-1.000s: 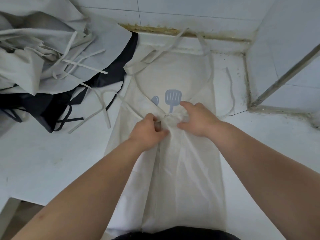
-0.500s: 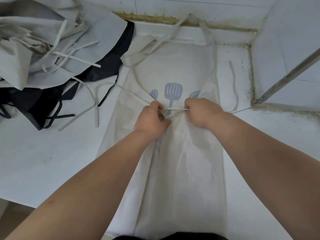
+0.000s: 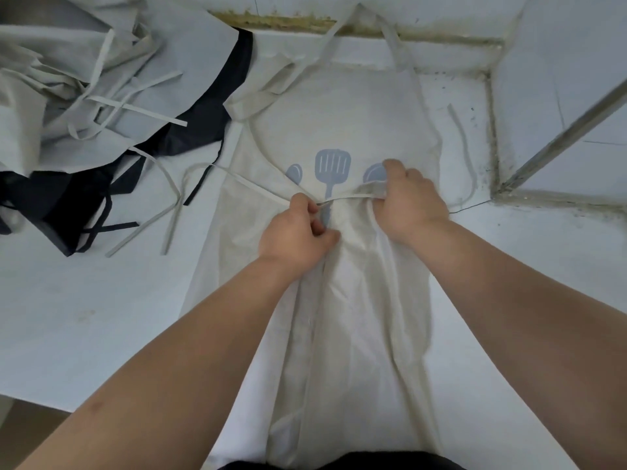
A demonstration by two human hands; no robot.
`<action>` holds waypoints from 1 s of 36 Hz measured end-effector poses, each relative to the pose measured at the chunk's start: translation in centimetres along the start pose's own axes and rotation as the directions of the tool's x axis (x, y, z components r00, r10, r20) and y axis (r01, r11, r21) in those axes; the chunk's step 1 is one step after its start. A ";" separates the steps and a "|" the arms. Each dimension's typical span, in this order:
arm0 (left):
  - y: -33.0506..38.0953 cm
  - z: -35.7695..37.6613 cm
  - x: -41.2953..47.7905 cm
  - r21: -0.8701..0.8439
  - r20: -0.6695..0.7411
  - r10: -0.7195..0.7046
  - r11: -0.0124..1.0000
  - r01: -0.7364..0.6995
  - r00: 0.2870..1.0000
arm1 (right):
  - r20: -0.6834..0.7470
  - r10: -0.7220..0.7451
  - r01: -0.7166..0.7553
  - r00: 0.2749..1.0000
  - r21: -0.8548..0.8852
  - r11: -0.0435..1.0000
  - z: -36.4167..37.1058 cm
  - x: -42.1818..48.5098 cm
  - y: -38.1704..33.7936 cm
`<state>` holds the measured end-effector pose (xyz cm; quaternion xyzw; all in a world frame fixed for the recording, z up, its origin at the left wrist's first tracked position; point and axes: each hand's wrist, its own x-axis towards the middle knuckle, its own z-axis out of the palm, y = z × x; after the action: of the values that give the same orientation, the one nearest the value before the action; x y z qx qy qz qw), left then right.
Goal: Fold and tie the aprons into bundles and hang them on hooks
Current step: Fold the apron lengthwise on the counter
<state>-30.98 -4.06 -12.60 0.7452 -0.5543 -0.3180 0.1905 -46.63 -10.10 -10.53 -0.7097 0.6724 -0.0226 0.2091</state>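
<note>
Pinching strap (image 3: 353, 197) with left hand (image 3: 295, 232), gripping apron (image 3: 356, 334) fold with right hand (image 3: 412, 198), fingers (image 3: 314, 228) curled; pile (image 3: 84, 96) far left on desk (image 3: 84, 300).

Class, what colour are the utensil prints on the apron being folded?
Light blue prints on a cream apron; head view.

My right hand (image 3: 409, 198) is covering most of the rightmost blue print (image 3: 373, 173) on the cream apron (image 3: 356, 317), so I'm not making out which utensil it is. My left hand (image 3: 298, 228) is hiding the lower end of the spatula print (image 3: 332, 164). My right fingertips are tucking under the fabric, out of sight. The heap of aprons (image 3: 68, 79) is running off the left edge, and the cream apron's hem is running off the bottom.
</note>
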 end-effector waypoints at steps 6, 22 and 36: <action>0.3 0.6 -0.5 0.120 0.058 0.056 0.991 -0.062 0.997 | -0.114 -0.012 0.022 0.993 0.085 0.996 -0.7 -3.9 0.5; 0.9 -1.7 -5.8 0.248 0.092 0.137 0.956 -0.156 0.986 | 0.048 0.390 -0.390 0.920 0.006 0.921 3.1 -14.3 2.0; -2.6 -0.9 -13.1 0.431 0.275 -0.122 0.902 -0.008 0.954 | 0.036 0.419 -0.388 0.907 0.458 0.800 3.5 -20.0 0.9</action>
<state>-30.91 9.11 -10.21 0.7289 -0.6103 -0.3018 -0.0718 -48.31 10.07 -9.10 -0.4801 0.7902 -0.1582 0.3465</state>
